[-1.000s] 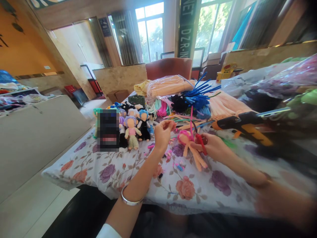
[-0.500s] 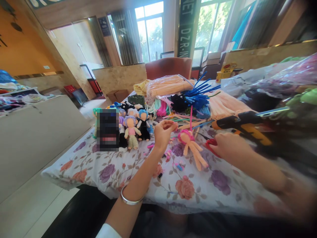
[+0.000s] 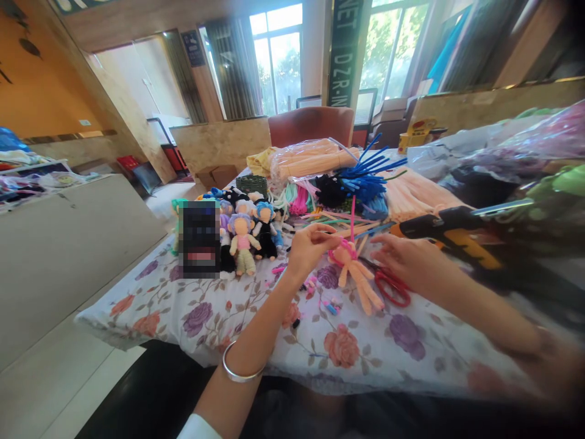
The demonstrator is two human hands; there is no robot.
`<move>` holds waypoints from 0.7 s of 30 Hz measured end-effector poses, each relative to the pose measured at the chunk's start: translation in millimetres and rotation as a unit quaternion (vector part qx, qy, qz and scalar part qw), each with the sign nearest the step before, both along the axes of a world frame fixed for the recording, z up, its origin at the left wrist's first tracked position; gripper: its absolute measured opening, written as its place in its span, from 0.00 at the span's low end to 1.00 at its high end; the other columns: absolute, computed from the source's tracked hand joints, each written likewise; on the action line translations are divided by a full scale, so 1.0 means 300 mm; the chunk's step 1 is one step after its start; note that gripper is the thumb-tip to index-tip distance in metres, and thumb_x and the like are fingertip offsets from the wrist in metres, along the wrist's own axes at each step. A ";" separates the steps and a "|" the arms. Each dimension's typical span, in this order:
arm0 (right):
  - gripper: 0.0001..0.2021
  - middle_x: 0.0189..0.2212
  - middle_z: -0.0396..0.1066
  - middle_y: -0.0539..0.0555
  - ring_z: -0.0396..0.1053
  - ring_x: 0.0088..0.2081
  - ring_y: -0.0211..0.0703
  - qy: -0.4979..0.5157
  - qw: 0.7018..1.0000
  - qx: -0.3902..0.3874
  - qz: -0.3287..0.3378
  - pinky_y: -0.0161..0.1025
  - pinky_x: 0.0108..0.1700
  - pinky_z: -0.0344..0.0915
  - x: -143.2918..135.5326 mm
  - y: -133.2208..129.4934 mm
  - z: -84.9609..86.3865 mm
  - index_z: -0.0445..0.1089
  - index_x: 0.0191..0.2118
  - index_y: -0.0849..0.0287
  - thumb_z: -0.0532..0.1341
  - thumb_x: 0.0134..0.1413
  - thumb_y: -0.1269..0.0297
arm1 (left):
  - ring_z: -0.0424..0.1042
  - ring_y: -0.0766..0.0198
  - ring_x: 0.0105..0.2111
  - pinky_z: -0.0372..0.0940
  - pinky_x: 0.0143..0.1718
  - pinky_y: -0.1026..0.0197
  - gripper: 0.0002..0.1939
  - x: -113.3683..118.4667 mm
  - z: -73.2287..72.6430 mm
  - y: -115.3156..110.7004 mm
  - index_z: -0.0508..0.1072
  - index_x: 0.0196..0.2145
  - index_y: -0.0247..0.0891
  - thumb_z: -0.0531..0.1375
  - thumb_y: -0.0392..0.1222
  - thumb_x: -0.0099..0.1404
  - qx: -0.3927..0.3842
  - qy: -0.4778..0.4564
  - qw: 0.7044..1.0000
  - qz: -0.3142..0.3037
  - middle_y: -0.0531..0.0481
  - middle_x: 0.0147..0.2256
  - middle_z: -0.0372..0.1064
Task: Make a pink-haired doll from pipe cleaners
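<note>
A peach doll [image 3: 358,279] with pink hair lies on the flowered cloth. At the left side of its head is my left hand [image 3: 311,247], fingers pinched together; what they hold is too small to make out. Red-handled scissors [image 3: 393,288] rest on the cloth right of the doll. Just above them hovers my right hand [image 3: 404,259], its fingers apart and holding nothing. A pink stem [image 3: 353,216] stands up behind the doll's head. Small pink scraps [image 3: 311,284] lie left of the doll.
Finished dolls [image 3: 244,244] and a blurred-out dark block [image 3: 199,241] stand at the left. Behind are blue stems [image 3: 370,174] and wrapped peach stems [image 3: 313,160]. A black-and-orange glue gun [image 3: 439,227] lies at the right, near plastic bags [image 3: 516,146].
My right hand has let go of the scissors, which now lie on the cloth, and its fingers have opened. My left hand has moved right, to the doll's head.
</note>
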State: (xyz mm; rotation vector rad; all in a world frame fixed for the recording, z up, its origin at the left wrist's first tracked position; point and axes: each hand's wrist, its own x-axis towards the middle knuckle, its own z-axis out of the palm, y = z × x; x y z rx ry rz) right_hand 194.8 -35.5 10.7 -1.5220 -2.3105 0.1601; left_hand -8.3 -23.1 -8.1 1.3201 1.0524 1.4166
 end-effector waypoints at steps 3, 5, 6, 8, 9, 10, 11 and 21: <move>0.15 0.32 0.76 0.52 0.72 0.30 0.42 0.199 0.970 -0.089 0.110 0.36 0.32 0.63 -0.050 -0.024 0.003 0.65 0.50 0.54 0.52 0.60 0.58 | 0.72 0.65 0.23 0.65 0.29 0.64 0.12 0.011 0.016 -0.022 0.70 0.28 0.36 0.68 0.37 0.46 -0.001 0.071 0.996 -0.050 0.51 0.23 0.74; 0.13 0.29 0.74 0.51 0.70 0.28 0.41 0.252 0.952 -0.107 0.134 0.35 0.30 0.63 -0.073 -0.028 -0.016 0.69 0.42 0.54 0.54 0.58 0.54 | 0.72 0.65 0.24 0.64 0.29 0.64 0.13 0.011 0.026 -0.039 0.68 0.28 0.36 0.68 0.37 0.46 -0.003 0.095 0.992 -0.082 0.51 0.23 0.74; 0.13 0.27 0.74 0.51 0.69 0.27 0.41 0.261 0.950 -0.103 0.133 0.35 0.30 0.62 -0.081 -0.028 -0.028 0.70 0.37 0.54 0.55 0.57 0.52 | 0.72 0.65 0.24 0.64 0.30 0.64 0.13 0.007 0.030 -0.047 0.67 0.28 0.36 0.68 0.37 0.47 -0.005 0.099 0.991 -0.092 0.51 0.23 0.74; 0.13 0.25 0.73 0.50 0.68 0.26 0.40 0.275 0.948 -0.096 0.127 0.36 0.30 0.62 -0.091 -0.026 -0.047 0.71 0.33 0.54 0.57 0.55 0.51 | 0.71 0.66 0.24 0.63 0.31 0.64 0.13 -0.006 0.037 -0.064 0.67 0.28 0.36 0.68 0.38 0.47 -0.012 0.097 0.990 -0.103 0.52 0.23 0.74; 0.13 0.25 0.73 0.50 0.68 0.26 0.40 0.281 0.946 -0.098 0.128 0.36 0.30 0.62 -0.095 -0.026 -0.053 0.71 0.34 0.54 0.58 0.55 0.51 | 0.71 0.67 0.24 0.63 0.31 0.64 0.13 -0.014 0.040 -0.072 0.67 0.28 0.36 0.68 0.38 0.47 -0.016 0.094 0.990 -0.108 0.52 0.23 0.73; 0.12 0.25 0.73 0.49 0.68 0.26 0.40 0.288 0.944 -0.099 0.129 0.36 0.31 0.62 -0.099 -0.027 -0.056 0.70 0.37 0.53 0.59 0.54 0.51 | 0.71 0.67 0.24 0.63 0.31 0.64 0.13 -0.022 0.042 -0.079 0.67 0.28 0.36 0.68 0.39 0.48 -0.022 0.092 0.989 -0.113 0.52 0.24 0.73; 0.12 0.26 0.73 0.49 0.69 0.26 0.40 0.293 0.942 -0.096 0.130 0.36 0.31 0.63 -0.101 -0.030 -0.058 0.70 0.38 0.52 0.59 0.54 0.51 | 0.71 0.67 0.24 0.63 0.31 0.64 0.13 -0.029 0.043 -0.087 0.67 0.29 0.36 0.68 0.39 0.48 -0.027 0.092 0.988 -0.118 0.51 0.24 0.73; 0.12 0.24 0.74 0.49 0.69 0.23 0.37 0.235 0.960 0.092 0.125 0.33 0.26 0.63 -0.093 -0.038 -0.074 0.71 0.28 0.55 0.58 0.57 0.54 | 0.74 0.64 0.31 0.66 0.32 0.62 0.20 -0.108 0.119 -0.177 0.70 0.40 0.37 0.68 0.44 0.50 -0.037 0.147 0.977 -0.153 0.46 0.35 0.75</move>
